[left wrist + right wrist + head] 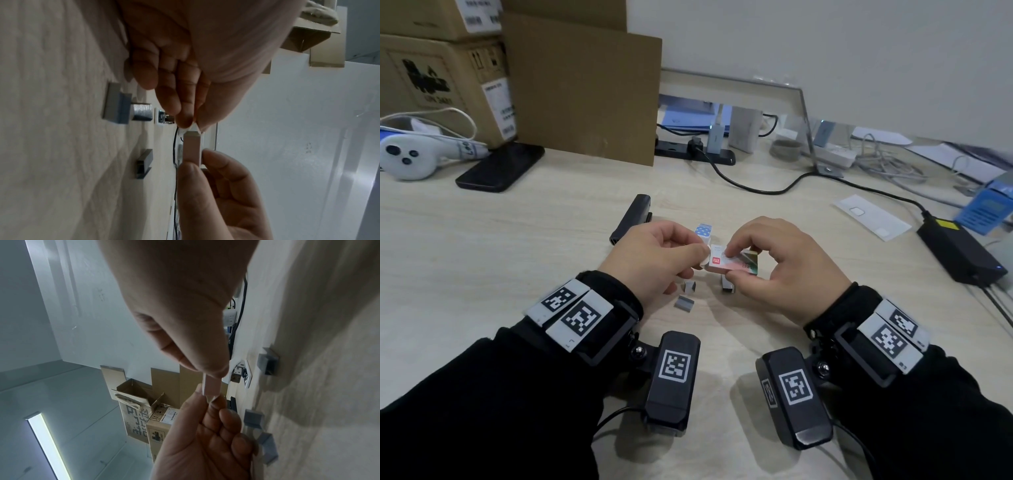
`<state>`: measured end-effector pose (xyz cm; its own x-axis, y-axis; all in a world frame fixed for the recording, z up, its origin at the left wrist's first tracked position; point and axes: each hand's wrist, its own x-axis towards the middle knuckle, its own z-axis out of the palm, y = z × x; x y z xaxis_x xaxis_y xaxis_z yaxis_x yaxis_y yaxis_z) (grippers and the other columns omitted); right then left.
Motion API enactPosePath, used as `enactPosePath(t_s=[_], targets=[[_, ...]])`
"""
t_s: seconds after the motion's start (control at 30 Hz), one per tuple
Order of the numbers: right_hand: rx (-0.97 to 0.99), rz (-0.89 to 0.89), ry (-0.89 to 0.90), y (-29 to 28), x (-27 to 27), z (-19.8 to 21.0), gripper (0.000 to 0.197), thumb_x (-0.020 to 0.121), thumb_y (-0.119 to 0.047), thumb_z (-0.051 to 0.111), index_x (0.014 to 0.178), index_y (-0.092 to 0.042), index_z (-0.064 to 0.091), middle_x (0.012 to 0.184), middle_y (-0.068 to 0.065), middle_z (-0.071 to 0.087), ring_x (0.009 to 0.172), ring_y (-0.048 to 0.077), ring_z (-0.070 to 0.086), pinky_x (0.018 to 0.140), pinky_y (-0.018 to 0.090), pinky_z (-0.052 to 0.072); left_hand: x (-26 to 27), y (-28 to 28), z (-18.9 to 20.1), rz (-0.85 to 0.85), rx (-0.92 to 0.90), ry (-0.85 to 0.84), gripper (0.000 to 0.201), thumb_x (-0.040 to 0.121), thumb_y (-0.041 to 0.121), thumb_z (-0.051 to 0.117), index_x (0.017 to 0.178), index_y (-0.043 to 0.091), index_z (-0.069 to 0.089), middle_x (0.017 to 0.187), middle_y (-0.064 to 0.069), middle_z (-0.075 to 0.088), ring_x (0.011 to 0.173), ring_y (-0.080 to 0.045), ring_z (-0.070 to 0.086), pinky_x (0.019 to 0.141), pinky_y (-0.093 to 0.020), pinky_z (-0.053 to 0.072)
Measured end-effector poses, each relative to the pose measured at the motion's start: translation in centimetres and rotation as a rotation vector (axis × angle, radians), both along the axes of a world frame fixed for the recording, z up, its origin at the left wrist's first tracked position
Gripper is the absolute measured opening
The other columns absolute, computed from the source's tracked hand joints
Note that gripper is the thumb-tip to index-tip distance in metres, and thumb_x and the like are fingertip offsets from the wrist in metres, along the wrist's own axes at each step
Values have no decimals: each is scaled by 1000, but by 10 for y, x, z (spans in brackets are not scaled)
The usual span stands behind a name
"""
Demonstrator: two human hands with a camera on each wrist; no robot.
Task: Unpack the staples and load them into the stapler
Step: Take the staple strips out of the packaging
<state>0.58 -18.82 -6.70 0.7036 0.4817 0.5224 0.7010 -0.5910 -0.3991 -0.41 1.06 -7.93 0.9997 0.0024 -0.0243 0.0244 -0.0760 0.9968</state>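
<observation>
At the centre of the head view, the right hand (784,270) pinches the staple box (732,264) while the left hand (654,260) pinches its end flap, so unpacking is under way; next, likely draw a strip out toward the stapler (631,219) at upper left.

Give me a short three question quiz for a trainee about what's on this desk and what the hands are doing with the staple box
1. True or false: the black stapler is held in one of the hands.
2. Which hand pinches the end flap of the staple box? A) left hand B) right hand C) neither
3. Fill in: loose staple strips lie on the ____, below the hands.

Key: 1. False, it lies on the desk beyond the left hand. 2. A; the right hand grips the box body. 3. desk.
</observation>
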Motion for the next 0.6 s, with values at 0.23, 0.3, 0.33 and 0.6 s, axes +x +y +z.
enactPosePath(t_s=[0.23, 0.3, 0.33, 0.6], targets=[[-6, 23, -16, -1, 1, -1, 17, 71, -15, 77, 86, -13, 69, 87, -4, 68, 82, 14, 59, 83, 38, 47, 0, 1, 0, -7, 1, -4, 6, 82, 18, 78, 84, 14, 74, 62, 5, 71, 51, -3, 57, 47, -21, 43], [-4, 29, -16, -1, 1, -1, 16, 71, -15, 76, 85, -12, 70, 87, -4, 69, 83, 13, 59, 83, 38, 47, 0, 1, 0, -13, -14, -6, 2, 83, 17, 77, 83, 15, 75, 63, 4, 71, 53, -5, 57, 49, -23, 43], [-2, 31, -15, 0, 1, -1, 16, 70, -15, 76, 85, -12, 70, 87, -4, 69, 83, 12, 59, 82, 38, 47, 0, 1, 0, -19, -18, -9, 1, 83, 16, 76, 83, 16, 76, 65, 3, 71, 54, -7, 58, 50, -24, 43], [18, 26, 13, 1, -1, 0, 16, 71, -16, 75, 85, -10, 70, 86, -3, 68, 82, 15, 60, 80, 35, 48, 0, 1, 1, -43, -8, -10, 6, 83, 13, 75, 85, 18, 77, 63, 7, 71, 54, -5, 57, 48, -22, 41]])
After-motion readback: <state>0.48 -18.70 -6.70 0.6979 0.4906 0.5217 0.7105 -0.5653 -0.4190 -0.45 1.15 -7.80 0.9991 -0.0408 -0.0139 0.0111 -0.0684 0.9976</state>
